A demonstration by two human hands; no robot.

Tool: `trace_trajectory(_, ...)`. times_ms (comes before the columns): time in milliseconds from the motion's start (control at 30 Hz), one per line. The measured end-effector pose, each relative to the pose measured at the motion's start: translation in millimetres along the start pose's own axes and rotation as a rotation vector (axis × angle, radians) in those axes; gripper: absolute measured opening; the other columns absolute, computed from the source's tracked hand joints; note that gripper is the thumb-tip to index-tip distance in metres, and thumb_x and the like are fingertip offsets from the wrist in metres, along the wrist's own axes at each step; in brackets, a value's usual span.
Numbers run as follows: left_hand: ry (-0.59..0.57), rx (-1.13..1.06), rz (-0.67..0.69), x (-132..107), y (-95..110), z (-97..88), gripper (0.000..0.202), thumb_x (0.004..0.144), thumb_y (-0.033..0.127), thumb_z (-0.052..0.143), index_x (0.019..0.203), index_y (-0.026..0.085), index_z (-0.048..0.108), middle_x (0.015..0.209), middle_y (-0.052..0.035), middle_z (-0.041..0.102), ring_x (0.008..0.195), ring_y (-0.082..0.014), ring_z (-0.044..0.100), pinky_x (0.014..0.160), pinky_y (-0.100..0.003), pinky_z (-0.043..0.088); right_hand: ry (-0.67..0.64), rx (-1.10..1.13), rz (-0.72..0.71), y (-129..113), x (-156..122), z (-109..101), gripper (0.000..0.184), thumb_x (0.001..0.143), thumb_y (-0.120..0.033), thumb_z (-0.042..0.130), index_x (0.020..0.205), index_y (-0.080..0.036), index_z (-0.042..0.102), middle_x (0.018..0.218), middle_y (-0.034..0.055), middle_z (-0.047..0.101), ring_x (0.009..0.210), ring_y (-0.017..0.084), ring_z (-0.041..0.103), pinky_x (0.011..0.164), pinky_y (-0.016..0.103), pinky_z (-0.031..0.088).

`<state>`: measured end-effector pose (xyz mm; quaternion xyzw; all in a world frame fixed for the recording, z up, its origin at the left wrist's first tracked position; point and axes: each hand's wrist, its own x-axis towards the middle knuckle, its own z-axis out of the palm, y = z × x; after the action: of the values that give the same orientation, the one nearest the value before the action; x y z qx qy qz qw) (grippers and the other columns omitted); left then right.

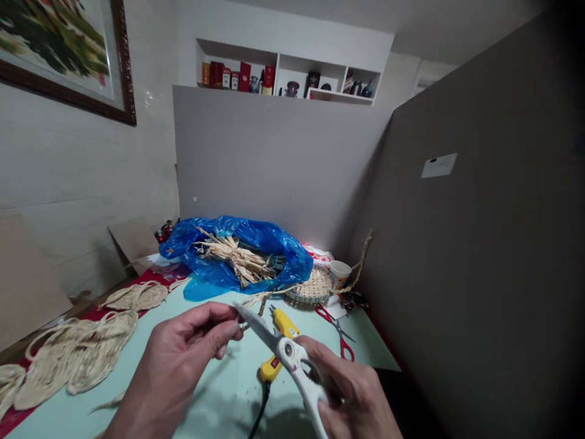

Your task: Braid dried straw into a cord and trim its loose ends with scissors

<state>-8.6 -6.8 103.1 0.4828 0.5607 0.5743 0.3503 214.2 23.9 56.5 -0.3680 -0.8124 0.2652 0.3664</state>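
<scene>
My right hand (351,390) grips white-handled scissors (289,352), its fingers through the handle. Their blades look closed or nearly so and point up and left, the tip touching or just in front of my left fingertips. My left hand (183,353) pinches with thumb and fingers around a thin straw cord (247,327), of which only a short end shows; the rest is hidden. On the table behind the scissors lies a yellow glue gun (284,322) with a black cable, partly covered by the blades.
A blue plastic bag (237,225) holds a bundle of dried straw (237,259). Near it are a woven basket (315,286), a paper cup (340,273) and red-handled scissors (338,329). Woven straw sandals (103,341) lie at left. Grey partitions (283,152) stand behind and right.
</scene>
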Motion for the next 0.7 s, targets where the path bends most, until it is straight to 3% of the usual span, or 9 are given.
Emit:
trace_trajectory(100,-0.052,-0.038,0.012,-2.8,-3.7,3.9,0.019,0.071,0.04,0.072,0.072,0.022,0.072,0.063,0.0015,0.065,0.057,-0.0125,0.048,0.053,-0.019,0.041,0.13,0.381,0.244,-8.5,6.6,10.3,0.024,0.072,-0.021,0.07,0.096,-0.019,0.068,0.061,-0.0004,0.065,0.051,0.014,0.058,0.047,0.02,0.043)
trace_trajectory(200,-0.155,-0.043,-0.031,-6.8,-7.3,9.6,0.022,0.073,0.044,0.07,0.075,0.022,0.071,0.064,0.0009,0.065,0.059,-0.0131,0.047,0.054,-0.02,0.039,0.257,0.798,0.429,-9.2,11.2,22.9,0.032,0.073,-0.036,0.077,0.091,-0.017,0.059,0.064,0.0026,0.068,0.049,0.014,0.061,0.045,0.02,0.044)
trace_trajectory(333,-0.286,-0.069,-0.097,-11.4,-10.7,16.5,0.022,0.071,0.045,0.072,0.072,0.023,0.072,0.062,0.0019,0.061,0.062,-0.0138,0.05,0.057,-0.02,0.039,0.271,1.124,0.444,-9.1,12.3,31.3,0.042,0.071,-0.034,0.081,0.094,-0.018,0.05,0.084,0.0081,0.072,0.076,0.02,0.071,0.066,0.028,0.055)
trace_trajectory(467,-0.409,0.025,-0.078,-11.7,-16.4,18.9,0.028,0.074,0.049,0.067,0.066,0.023,0.073,0.062,0.0015,0.058,0.061,-0.0139,0.051,0.059,-0.021,0.04,0.282,1.309,0.421,-17.9,9.5,26.8,0.039,0.075,-0.028,0.078,0.099,-0.018,0.049,0.094,0.0083,0.07,0.092,0.02,0.07,0.081,0.03,0.054)
trace_trajectory(567,-0.438,0.159,-0.028,-10.3,-22.3,18.4,0.033,0.077,0.054,0.062,0.065,0.024,0.072,0.062,0.0012,0.056,0.06,-0.0144,0.049,0.058,-0.022,0.037,0.351,1.398,0.456,-22.8,6.7,21.3,0.041,0.077,-0.023,0.077,0.103,-0.018,0.046,0.1,0.0116,0.07,0.094,0.018,0.069,0.079,0.024,0.054)
trace_trajectory(700,-0.454,0.228,-0.025,-10.8,-28.9,19.5,0.035,0.078,0.055,0.059,0.062,0.025,0.069,0.06,0.0019,0.053,0.059,-0.0147,0.047,0.056,-0.023,0.035,0.435,1.546,0.478,-22.1,4.0,16.9,0.041,0.077,-0.019,0.076,0.104,-0.018,0.044,0.096,0.0098,0.069,0.07,0.007,0.065,0.066,0.015,0.052)
